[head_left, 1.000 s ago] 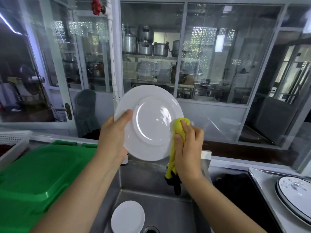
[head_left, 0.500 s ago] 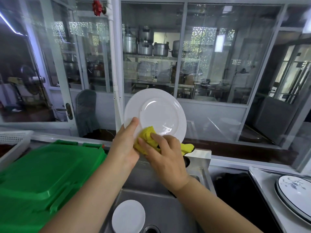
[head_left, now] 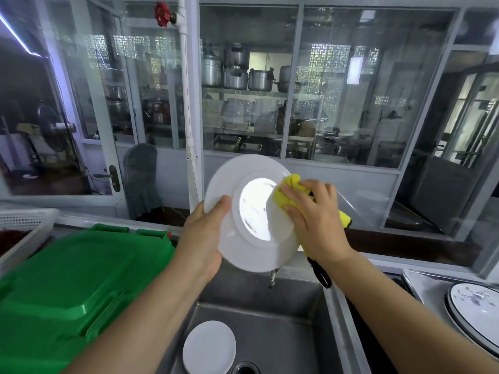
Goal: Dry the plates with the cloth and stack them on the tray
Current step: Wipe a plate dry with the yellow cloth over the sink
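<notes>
A white plate (head_left: 243, 184) is held upright over the sink, its face towards me. My left hand (head_left: 205, 236) grips its left rim, thumb on the front. My right hand (head_left: 316, 217) holds a yellow cloth (head_left: 290, 191) bunched against the plate's right side; a black-edged end of the cloth hangs below the wrist. A small stack of white plates (head_left: 209, 346) lies on the sink floor. At the far right, patterned plates (head_left: 478, 314) are stacked on a steel tray (head_left: 421, 282).
The steel sink (head_left: 283, 314) has a drain (head_left: 244, 368) at the bottom and a tap spout (head_left: 272, 279) behind the plate. A green plastic lid (head_left: 67, 287) covers the left counter, beside a white basket (head_left: 24, 222). Glass partitions stand behind.
The plate has tilted and swung a little right. My right hand has carried the cloth from the plate's lower left edge up to its right side. My left hand keeps its hold.
</notes>
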